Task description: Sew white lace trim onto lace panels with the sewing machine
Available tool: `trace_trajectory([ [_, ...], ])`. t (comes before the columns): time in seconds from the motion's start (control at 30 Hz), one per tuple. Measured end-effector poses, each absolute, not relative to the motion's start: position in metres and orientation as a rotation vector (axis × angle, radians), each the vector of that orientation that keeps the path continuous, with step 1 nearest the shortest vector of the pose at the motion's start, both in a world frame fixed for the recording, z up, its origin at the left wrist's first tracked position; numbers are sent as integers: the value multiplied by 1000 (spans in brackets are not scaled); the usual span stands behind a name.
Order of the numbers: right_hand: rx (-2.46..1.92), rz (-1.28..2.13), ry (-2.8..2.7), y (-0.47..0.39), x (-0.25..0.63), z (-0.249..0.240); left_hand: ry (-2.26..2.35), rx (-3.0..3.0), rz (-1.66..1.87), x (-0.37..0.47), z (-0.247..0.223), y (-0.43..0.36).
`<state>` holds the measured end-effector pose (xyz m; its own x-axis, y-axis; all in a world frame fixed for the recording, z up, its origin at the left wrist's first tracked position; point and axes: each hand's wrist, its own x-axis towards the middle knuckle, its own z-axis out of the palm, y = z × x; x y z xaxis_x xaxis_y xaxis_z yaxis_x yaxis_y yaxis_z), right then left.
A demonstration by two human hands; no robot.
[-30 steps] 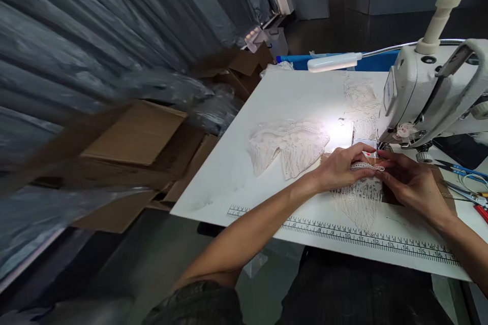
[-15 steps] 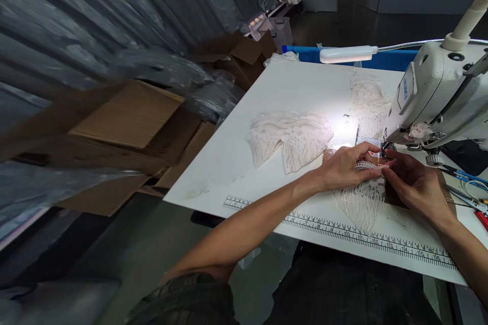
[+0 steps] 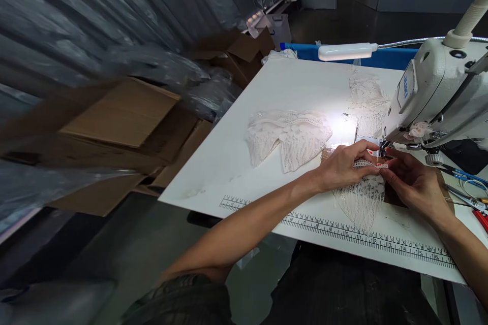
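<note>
Barely anything has changed: over the last second the view has shifted, setting the sewing machine farther right, while the held lace remains just in front of its foot. The left hand and right hand stay close together, both pinching the lace's upper edge; to judge by that, it is being lined up rather than fed along. Whether any of it lies under the foot cannot be told. By count, there is one desk, at least two cardboard boxes beside it, and one machine. Lace shows in three places: the wide piece at left, the far piece past the foot, and the held one. Smaller still are one lamp, one pair of blue scissors and one red-handled tool, partly cut off.
</note>
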<state>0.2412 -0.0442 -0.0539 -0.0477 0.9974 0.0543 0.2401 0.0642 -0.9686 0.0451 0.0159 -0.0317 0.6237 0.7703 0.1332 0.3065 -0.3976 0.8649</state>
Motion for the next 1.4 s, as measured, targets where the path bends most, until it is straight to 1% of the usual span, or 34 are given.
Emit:
trace_trajectory([
  [0.17,-1330,1062,-1390,-44,239,-52,872,1983,648,45,-31,15],
  [0.53,-1314,1073,-1358,-43,238,-52,872,1987,712,46,-33,13],
  [0.83,-1353,1076,-1349,-42,231,-45,856,1876,772,49,-37,11],
  [0.93,-1422,957,-1435,-41,235,-43,877,1879,749,51,-36,15],
  [1.03,-1485,747,-1663,-43,246,-40,927,1924,730,51,-35,22],
  [1.17,-1267,413,-2122,-55,258,-42,989,2057,741,52,-41,32],
  [1.27,-1144,269,-2338,-65,258,-50,1024,2265,739,53,-46,34],
  [1.4,-1188,174,-2434,-70,255,-53,1008,2735,754,57,-48,34],
])
